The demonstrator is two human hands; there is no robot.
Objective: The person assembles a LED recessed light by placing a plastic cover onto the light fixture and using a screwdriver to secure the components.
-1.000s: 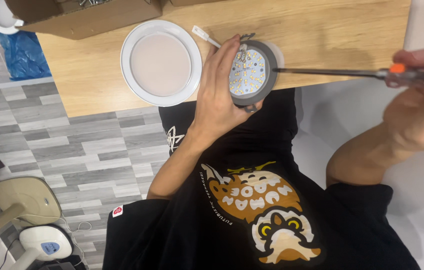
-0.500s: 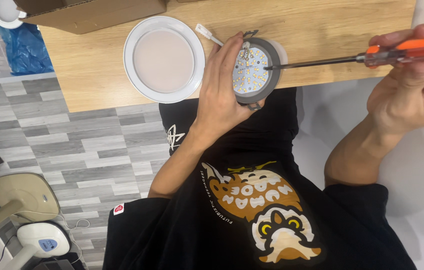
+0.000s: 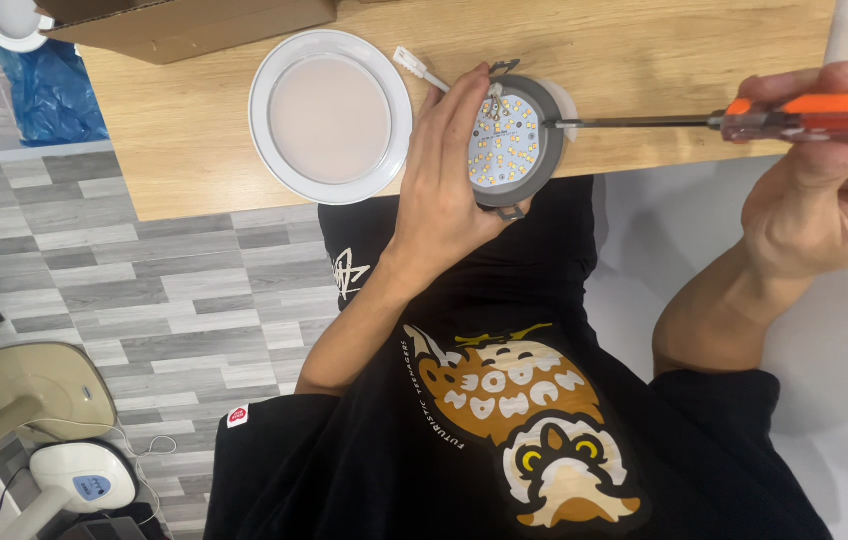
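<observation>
My left hand (image 3: 444, 185) grips a round grey lamp housing (image 3: 514, 140) at the near edge of the wooden table, its board of small yellow light chips facing me. My right hand (image 3: 824, 190) holds a screwdriver (image 3: 744, 118) with an orange handle; the long metal shaft runs left and its tip touches the right rim of the housing. A white connector with a thin lead (image 3: 414, 65) sticks out behind the housing.
A round white lamp cover (image 3: 329, 115) lies on the wooden table (image 3: 194, 130) left of the housing. A cardboard box (image 3: 194, 25) sits at the far edge. A clear bin with blue plastic (image 3: 14, 90) and a fan base (image 3: 34, 395) stand on the grey floor.
The screwdriver has moved up and left, its tip now at the housing's right rim. My left hand has tilted the housing slightly; the view has shifted a little.
</observation>
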